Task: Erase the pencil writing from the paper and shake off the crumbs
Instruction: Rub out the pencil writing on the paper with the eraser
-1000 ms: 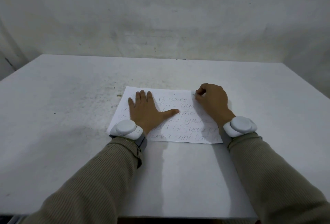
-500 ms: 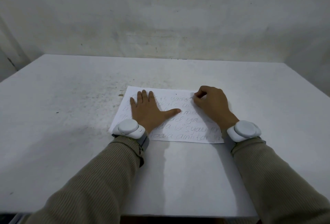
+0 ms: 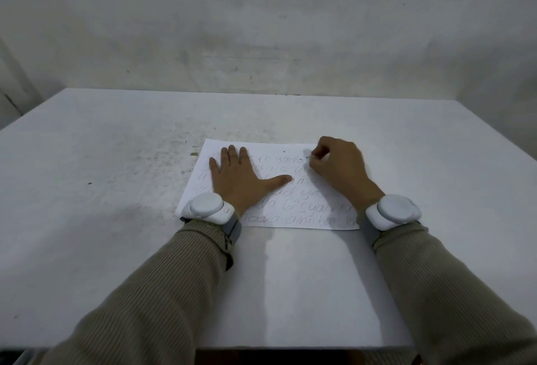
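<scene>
Shows several lines of cursive pencil handwriting point(image 3: 293, 220) on the paper point(image 3: 261, 146), only partly legible. Reads roughly "yada" in the top line, "ya" lower down, "bi sya" in the line before last and "ada amiton" along the bottom. Leaves the rest too faint or covered to read.

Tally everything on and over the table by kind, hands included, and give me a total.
paper: 1
hands: 2 (left hand flat on the paper, right hand pinching)
eraser, a small pale blur at the right fingertips, so only likely: 1
white wrist devices: 2 (left wrist device, right wrist device)
Total: 6
</scene>
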A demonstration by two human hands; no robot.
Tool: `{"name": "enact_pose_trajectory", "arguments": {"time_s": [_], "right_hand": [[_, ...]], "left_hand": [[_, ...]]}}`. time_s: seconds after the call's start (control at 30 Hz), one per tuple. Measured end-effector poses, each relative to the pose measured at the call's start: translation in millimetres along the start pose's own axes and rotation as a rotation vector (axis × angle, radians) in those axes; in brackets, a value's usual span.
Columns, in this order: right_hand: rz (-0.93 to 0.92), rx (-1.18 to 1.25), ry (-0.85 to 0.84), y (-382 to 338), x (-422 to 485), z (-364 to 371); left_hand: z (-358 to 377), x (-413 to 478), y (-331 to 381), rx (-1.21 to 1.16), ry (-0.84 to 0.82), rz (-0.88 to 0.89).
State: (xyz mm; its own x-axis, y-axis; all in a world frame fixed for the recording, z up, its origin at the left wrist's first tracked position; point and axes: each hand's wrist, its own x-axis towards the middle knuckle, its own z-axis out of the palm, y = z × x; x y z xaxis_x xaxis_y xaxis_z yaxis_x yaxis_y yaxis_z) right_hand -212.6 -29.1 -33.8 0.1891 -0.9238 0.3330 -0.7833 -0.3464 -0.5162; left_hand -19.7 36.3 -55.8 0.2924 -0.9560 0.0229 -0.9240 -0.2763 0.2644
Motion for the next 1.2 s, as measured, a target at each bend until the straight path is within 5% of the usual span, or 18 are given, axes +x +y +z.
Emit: {"name": "enact_pose_trajectory", "arguments": {"time_s": [0.1, 0.27, 0.43, 0.57, 0.73, 1.2], "right_hand": [[-0.081, 0.094, -0.101, -9, -4, 6], [0.003, -0.024, 0.027, -5, 7, 10], [-0.079, 0.058, -0.104, -10, 5, 11], [-0.015, 0.013, -0.002, -5, 10, 9], [-0.104, 0.078, -0.134, -13, 5, 8], [-0.005, -0.055, -0.04, -3, 14, 4]], "left_hand": [[2, 0, -1, 0.016, 0.016, -0.007], [3, 1, -2, 0.013, 0.028, 0.003], [4, 1, -4, 0.016, 0.014, 0.009], [3, 1, -3, 0.013, 0.026, 0.01], [3, 1, -3, 0.02, 0.016, 0.008], [3, 1, -2, 0.015, 0.02, 0.011]]}}
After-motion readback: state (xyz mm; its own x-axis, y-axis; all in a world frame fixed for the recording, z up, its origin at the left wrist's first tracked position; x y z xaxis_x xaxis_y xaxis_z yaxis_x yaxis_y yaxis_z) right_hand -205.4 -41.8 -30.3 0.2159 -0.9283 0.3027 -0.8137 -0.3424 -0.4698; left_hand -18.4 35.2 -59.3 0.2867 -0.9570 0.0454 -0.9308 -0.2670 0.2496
